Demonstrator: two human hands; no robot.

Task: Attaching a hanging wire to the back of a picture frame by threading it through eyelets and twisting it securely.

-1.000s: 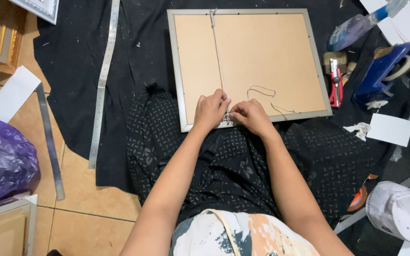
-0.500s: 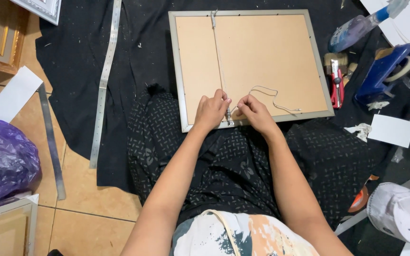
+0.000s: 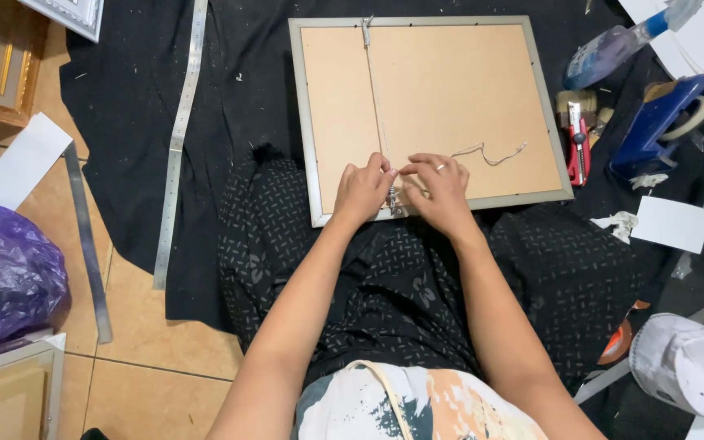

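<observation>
Black cloth [image 3: 132,106] covers the tan tiled floor [image 3: 156,358] where I sit, the picture frame [image 3: 450,90] lying face down against my knees. Since half a second ago my right hand [image 3: 442,191] has slid toward the left hand [image 3: 362,189]; both now pinch the hanging wire [image 3: 490,152] at the frame's near edge, fingers curled shut. Beside it lie a metal ruler [image 3: 179,138] and blue tape dispenser [image 3: 666,114]

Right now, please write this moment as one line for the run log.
left hand: pinching cord | right hand: on cord by hanger clip | picture frame: face down on black cloth
</observation>
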